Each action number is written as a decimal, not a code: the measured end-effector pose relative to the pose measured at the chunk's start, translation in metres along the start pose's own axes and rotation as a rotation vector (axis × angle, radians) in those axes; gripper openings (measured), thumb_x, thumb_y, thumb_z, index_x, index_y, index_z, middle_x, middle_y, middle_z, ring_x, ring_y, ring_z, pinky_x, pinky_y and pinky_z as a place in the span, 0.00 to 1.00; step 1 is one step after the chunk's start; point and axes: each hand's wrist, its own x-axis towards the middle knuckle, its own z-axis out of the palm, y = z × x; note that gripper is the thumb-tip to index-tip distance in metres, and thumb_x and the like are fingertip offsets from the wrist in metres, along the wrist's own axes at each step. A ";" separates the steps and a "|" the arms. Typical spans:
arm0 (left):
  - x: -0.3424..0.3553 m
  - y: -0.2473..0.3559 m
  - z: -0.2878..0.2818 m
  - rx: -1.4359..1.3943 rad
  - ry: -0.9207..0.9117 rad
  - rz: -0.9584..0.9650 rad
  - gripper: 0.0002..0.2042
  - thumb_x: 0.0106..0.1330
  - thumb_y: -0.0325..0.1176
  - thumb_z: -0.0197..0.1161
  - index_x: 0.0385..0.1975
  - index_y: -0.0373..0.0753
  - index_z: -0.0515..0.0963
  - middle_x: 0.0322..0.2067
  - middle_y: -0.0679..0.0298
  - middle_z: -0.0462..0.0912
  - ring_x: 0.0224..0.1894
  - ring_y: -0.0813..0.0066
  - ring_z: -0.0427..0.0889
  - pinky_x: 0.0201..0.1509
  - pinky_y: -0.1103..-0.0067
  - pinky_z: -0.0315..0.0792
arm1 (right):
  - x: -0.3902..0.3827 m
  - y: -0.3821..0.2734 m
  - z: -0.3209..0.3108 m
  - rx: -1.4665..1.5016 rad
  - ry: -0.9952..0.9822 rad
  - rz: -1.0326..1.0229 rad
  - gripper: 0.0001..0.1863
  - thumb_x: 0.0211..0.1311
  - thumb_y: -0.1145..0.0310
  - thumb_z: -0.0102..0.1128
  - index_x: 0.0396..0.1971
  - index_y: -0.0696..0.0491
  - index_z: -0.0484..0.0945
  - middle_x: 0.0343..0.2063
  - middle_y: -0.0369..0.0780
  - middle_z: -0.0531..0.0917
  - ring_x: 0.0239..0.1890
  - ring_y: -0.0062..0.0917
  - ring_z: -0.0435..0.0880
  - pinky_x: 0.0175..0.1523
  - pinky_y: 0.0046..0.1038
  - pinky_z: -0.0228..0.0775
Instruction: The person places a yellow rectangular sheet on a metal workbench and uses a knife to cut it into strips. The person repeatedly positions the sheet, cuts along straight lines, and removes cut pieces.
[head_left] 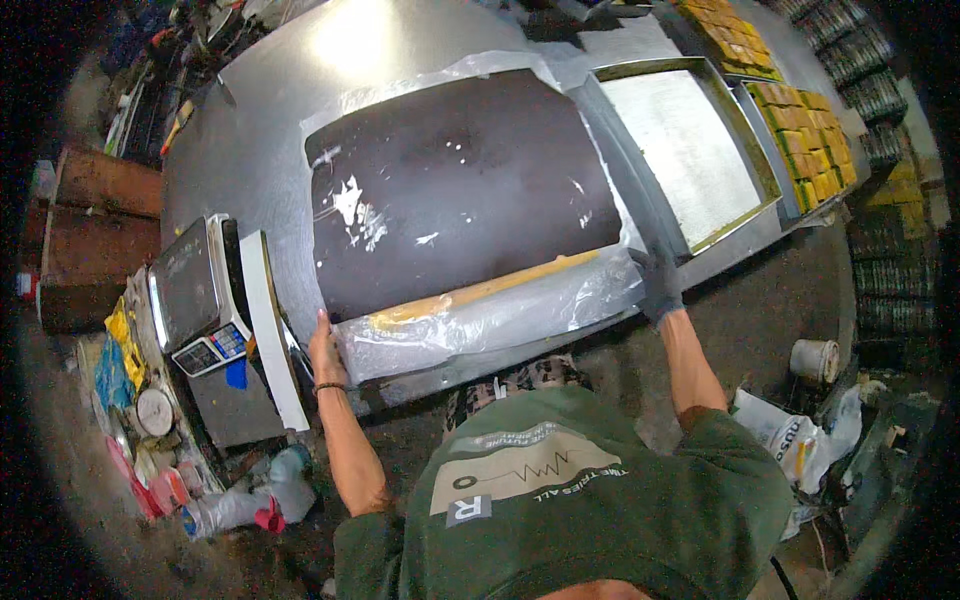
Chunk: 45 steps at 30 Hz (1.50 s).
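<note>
A wide dark brown slab lies on clear plastic sheet on a steel table. A long yellowish rolling pin rests along the slab's near edge, wrapped in the bunched plastic. My left hand, bare with a wristband, grips the left end of the plastic-wrapped roll. At the roll's right end my right hand, in a grey glove, grips the plastic near the table's front edge.
A weighing scale with a white board leaning beside it stands left of the table. An empty metal tray and trays of yellow-brown blocks sit at the right. Bags, a bucket and bottles litter the floor.
</note>
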 end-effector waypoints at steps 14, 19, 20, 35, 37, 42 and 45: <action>-0.069 0.129 0.012 0.028 -0.051 0.762 0.13 0.68 0.40 0.64 0.43 0.37 0.82 0.37 0.72 0.81 0.40 0.83 0.74 0.47 0.81 0.67 | -0.017 -0.106 0.109 -0.343 -0.199 -0.649 0.15 0.67 0.65 0.58 0.47 0.58 0.83 0.40 0.39 0.85 0.44 0.28 0.82 0.52 0.30 0.73; -0.023 0.305 -0.060 -0.054 -0.118 1.128 0.09 0.66 0.37 0.66 0.35 0.38 0.83 0.29 0.70 0.82 0.32 0.81 0.76 0.39 0.79 0.71 | -0.067 -0.152 0.226 -0.193 -0.504 -0.820 0.16 0.69 0.66 0.56 0.50 0.58 0.81 0.43 0.39 0.84 0.47 0.26 0.81 0.55 0.29 0.72; -0.018 0.339 -0.085 -0.034 -0.126 1.133 0.09 0.66 0.37 0.66 0.36 0.38 0.83 0.29 0.69 0.82 0.32 0.80 0.78 0.39 0.78 0.73 | -0.078 -0.152 0.251 -0.189 -0.554 -0.844 0.16 0.70 0.66 0.55 0.51 0.58 0.81 0.44 0.39 0.84 0.47 0.25 0.81 0.56 0.29 0.71; -0.027 0.331 -0.497 -0.129 0.441 0.913 0.27 0.75 0.49 0.52 0.64 0.34 0.69 0.61 0.60 0.74 0.62 0.71 0.71 0.69 0.74 0.63 | -0.089 0.158 0.574 -0.281 -0.870 -0.424 0.20 0.71 0.55 0.58 0.53 0.53 0.77 0.47 0.36 0.80 0.47 0.25 0.78 0.55 0.30 0.72; 0.001 0.272 -0.520 -0.252 0.448 1.045 0.25 0.76 0.44 0.53 0.65 0.32 0.68 0.63 0.62 0.71 0.64 0.71 0.69 0.70 0.73 0.60 | -0.095 0.192 0.589 -0.389 -0.850 -0.357 0.18 0.71 0.58 0.59 0.52 0.54 0.77 0.46 0.37 0.81 0.46 0.24 0.79 0.55 0.29 0.72; 0.083 0.159 -0.593 -0.015 0.648 0.718 0.31 0.69 0.44 0.64 0.63 0.27 0.68 0.59 0.59 0.74 0.63 0.67 0.68 0.69 0.70 0.60 | -0.105 0.257 0.611 -0.542 -0.848 -0.312 0.17 0.72 0.61 0.57 0.52 0.57 0.76 0.43 0.37 0.81 0.45 0.23 0.78 0.54 0.28 0.72; 0.132 0.102 -0.627 0.078 0.685 0.707 0.18 0.69 0.40 0.60 0.52 0.34 0.78 0.44 0.66 0.80 0.48 0.77 0.73 0.56 0.77 0.67 | -0.111 0.280 0.609 -0.549 -0.739 -0.077 0.14 0.72 0.65 0.56 0.50 0.56 0.76 0.42 0.37 0.80 0.41 0.21 0.77 0.48 0.27 0.73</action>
